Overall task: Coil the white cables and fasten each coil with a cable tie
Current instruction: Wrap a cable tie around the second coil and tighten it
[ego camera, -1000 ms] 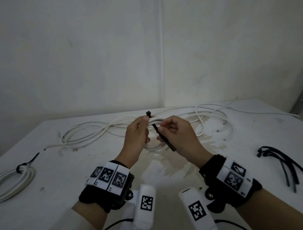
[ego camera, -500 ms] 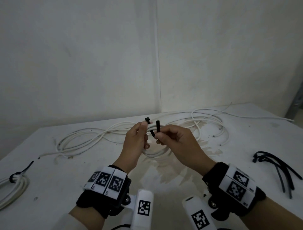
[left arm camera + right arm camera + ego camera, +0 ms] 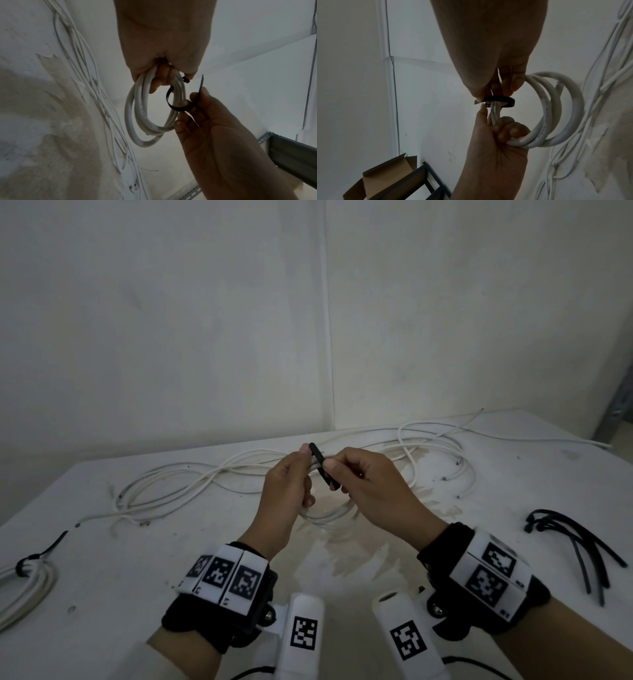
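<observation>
A small coil of white cable point(image 3: 329, 517) hangs from my left hand point(image 3: 298, 474), which grips its top strands in a fist above the table. In the left wrist view the coil point(image 3: 137, 115) dangles below that hand point(image 3: 163, 60). A black cable tie point(image 3: 320, 465) is looped round the gripped strands. My right hand point(image 3: 346, 470) pinches the tie's tail between thumb and forefinger. The tie point(image 3: 498, 100) circles the strands just above the left hand's thumb point(image 3: 483, 112), its tail end beside the head. Whether the tail has entered the head is hidden.
Loose white cables point(image 3: 205, 477) sprawl across the back of the white table point(image 3: 102, 594). A tied coil point(image 3: 27, 583) lies at the left edge. Spare black cable ties point(image 3: 579, 546) lie at the right. A cardboard box point(image 3: 385, 180) sits below, left of the table.
My right hand has swung the tie's tail from pointing down and right, up and over the strands to my left thumb. The left hand keeps its hold on the coil.
</observation>
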Action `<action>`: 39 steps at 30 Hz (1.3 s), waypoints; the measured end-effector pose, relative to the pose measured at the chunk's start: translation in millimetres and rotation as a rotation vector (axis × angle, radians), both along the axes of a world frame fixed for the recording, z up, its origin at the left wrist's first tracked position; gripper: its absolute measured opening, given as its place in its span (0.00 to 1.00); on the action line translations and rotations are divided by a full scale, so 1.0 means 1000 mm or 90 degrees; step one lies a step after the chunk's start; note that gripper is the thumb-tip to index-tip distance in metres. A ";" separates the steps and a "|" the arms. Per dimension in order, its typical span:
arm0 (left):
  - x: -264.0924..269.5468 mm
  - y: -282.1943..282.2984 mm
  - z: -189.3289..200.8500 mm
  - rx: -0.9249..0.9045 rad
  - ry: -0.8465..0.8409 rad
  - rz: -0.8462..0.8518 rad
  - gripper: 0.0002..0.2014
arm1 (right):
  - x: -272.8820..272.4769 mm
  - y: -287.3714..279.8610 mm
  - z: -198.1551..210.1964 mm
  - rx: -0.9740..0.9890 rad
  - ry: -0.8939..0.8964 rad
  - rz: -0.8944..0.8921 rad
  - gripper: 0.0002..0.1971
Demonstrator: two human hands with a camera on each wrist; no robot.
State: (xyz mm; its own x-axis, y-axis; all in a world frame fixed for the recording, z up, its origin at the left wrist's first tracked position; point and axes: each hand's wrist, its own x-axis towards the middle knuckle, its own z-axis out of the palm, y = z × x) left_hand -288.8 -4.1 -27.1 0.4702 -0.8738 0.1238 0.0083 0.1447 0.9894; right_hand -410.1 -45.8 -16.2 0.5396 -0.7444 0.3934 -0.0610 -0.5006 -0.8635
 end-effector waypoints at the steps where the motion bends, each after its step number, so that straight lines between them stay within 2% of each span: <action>1: 0.000 0.000 0.001 0.002 0.009 0.001 0.16 | 0.001 0.000 0.000 0.001 0.006 -0.012 0.13; 4: 0.000 0.000 0.002 0.002 0.022 0.006 0.17 | 0.002 0.000 0.000 0.000 0.024 -0.043 0.16; 22: 0.002 0.006 0.000 -0.021 -0.002 0.013 0.16 | 0.007 0.005 0.003 0.028 0.015 -0.038 0.15; 27: -0.002 0.008 0.000 -0.004 -0.055 0.014 0.15 | 0.013 0.007 -0.001 -0.014 0.000 -0.084 0.16; 30: -0.004 0.008 0.001 -0.010 -0.045 0.018 0.14 | 0.016 0.007 0.000 -0.037 -0.021 -0.112 0.14; 33: 0.000 0.009 0.006 -0.026 -0.026 0.028 0.11 | 0.013 0.009 0.002 -0.054 0.004 -0.083 0.07; 36: 0.006 0.010 0.006 -0.036 -0.002 0.041 0.11 | 0.009 0.011 0.000 -0.059 0.047 -0.080 0.06; 39: 0.003 0.009 0.003 -0.038 0.021 0.034 0.11 | 0.010 0.011 -0.002 -0.061 0.040 -0.100 0.06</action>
State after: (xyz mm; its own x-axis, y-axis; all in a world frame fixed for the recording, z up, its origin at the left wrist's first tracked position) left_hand -286.0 5.3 -23.7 0.5209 -0.8386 0.1593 0.0308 0.2049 0.9783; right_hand -399.9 -34.3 -17.9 0.4460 -0.7816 0.4361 -0.1969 -0.5610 -0.8040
